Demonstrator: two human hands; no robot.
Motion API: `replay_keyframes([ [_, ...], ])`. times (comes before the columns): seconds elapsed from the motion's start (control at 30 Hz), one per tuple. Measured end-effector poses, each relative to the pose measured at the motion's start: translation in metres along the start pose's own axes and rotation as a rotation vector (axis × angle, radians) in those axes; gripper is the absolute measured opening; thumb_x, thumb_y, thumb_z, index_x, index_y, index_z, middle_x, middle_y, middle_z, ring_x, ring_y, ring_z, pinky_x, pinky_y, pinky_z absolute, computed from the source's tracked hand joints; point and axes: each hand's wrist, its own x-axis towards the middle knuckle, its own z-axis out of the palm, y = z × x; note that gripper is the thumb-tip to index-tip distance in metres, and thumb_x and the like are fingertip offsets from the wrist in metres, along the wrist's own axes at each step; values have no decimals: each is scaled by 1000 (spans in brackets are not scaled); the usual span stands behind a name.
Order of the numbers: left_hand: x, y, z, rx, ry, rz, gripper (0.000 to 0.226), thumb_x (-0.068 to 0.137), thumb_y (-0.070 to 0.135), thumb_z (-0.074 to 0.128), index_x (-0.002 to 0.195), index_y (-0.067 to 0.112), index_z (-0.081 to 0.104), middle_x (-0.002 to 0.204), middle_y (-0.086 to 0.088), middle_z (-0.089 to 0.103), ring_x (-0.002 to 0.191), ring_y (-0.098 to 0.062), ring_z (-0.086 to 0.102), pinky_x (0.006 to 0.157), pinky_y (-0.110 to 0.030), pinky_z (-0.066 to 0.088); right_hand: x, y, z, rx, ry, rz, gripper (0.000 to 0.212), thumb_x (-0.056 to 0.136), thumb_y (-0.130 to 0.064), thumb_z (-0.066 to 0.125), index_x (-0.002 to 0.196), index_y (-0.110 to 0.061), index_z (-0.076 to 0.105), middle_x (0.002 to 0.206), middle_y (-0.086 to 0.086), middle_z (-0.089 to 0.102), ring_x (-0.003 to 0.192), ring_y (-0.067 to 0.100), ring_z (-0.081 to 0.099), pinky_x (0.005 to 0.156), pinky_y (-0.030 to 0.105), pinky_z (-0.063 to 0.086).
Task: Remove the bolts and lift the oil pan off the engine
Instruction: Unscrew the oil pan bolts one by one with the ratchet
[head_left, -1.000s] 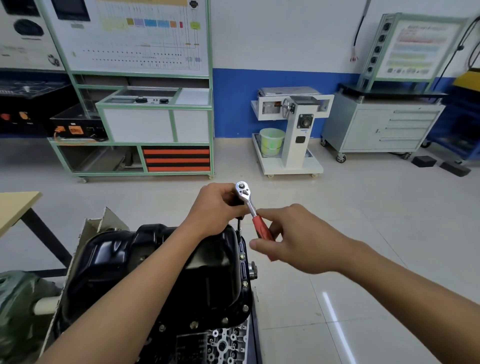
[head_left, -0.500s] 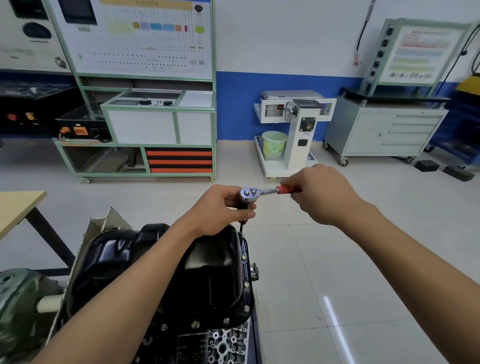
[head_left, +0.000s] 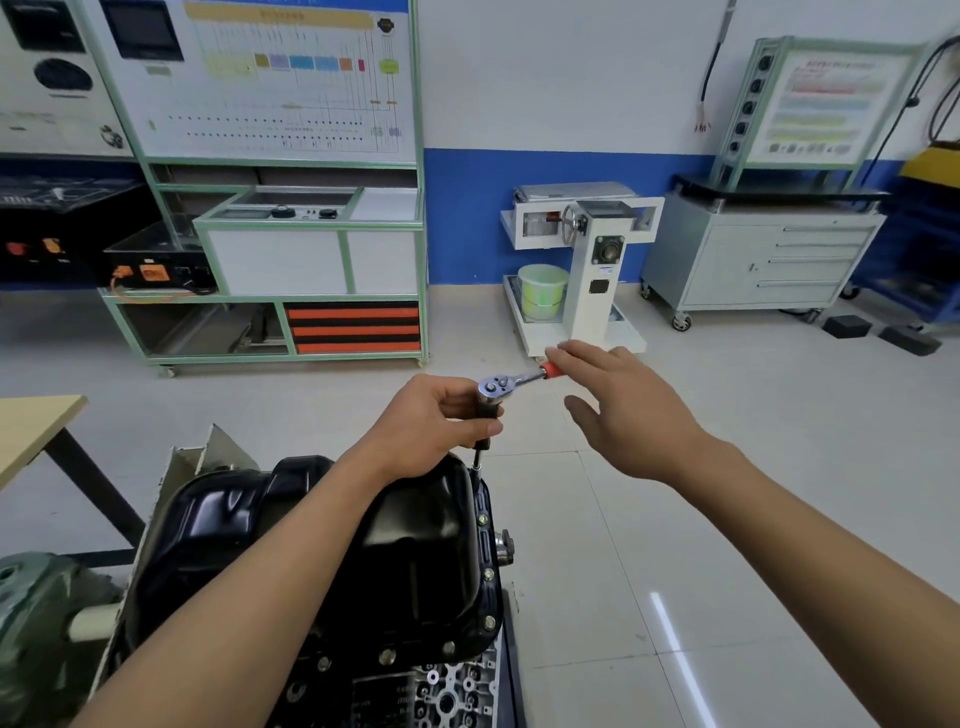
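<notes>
Step, we judge: loosening at the far rim | our left hand (head_left: 436, 415) grips the extension (head_left: 488, 408) under the ratchet (head_left: 496, 385), keeping it upright | our right hand (head_left: 623, 410), fingers straight, pushes the red handle (head_left: 550, 370) for leverage | oil pan (head_left: 415, 545) sits on the engine (head_left: 447, 696), near centre-left, bolts (head_left: 489, 574) in its rim.

A vehicle-mechanics training workshop.
Green-framed teaching boards (head_left: 280, 83) printed with circuit diagrams line the blue-banded wall (head_left: 467, 218), a grey drawer cabinet (head_left: 753, 265) stands on castors, and an engine (head_left: 447, 696) lies with its black oil pan (head_left: 415, 551) upward.
</notes>
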Motion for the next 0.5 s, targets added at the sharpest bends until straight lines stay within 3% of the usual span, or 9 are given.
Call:
replay_keyframes([
  [0.13, -1, 1, 1, 38, 31, 26, 26, 87, -8, 73, 112, -2, 74, 91, -6, 75, 75, -16, 70, 65, -17, 53, -19, -15, -10, 25, 137, 56, 20, 96, -35, 60, 109, -25, 71, 99, -5, 70, 92, 23, 59, 71, 39, 53],
  [0.2, -2, 0, 3, 65, 48, 42, 26, 87, -7, 74, 112, -1, 75, 87, -1, 76, 76, -16, 70, 65, -16, 52, -26, -25, -17, 24, 75, 129, 27, 95, -46, 55, 89, -25, 71, 77, -5, 67, 75, 22, 58, 63, 36, 51],
  [0.27, -1, -1, 5, 100, 53, 68, 23, 86, -5, 75, 107, 5, 77, 84, 3, 78, 77, -13, 71, 66, -16, 52, -31, -39, -23, 86, -30, 218, 33, 91, -55, 56, 79, -28, 71, 69, -8, 67, 69, 16, 59, 61, 32, 51],
  [0.37, -2, -4, 8, 170, 65, 118, 24, 85, 0, 78, 92, 22, 78, 86, 5, 79, 83, -8, 74, 72, -18, 54, -35, -66, -20, 166, -149, 272, 44, 83, -60, 59, 57, -25, 64, 50, -8, 59, 55, 8, 54, 49, 26, 38],
  [0.5, -2, -8, 7, 203, 134, 135, 29, 83, 1, 79, 81, 31, 79, 85, 6, 79, 87, -9, 76, 80, -22, 58, -28, -88, -13, 281, -201, 298, 56, 84, -59, 64, 49, -16, 56, 43, -2, 44, 47, 15, 44, 49, 27, 31],
])
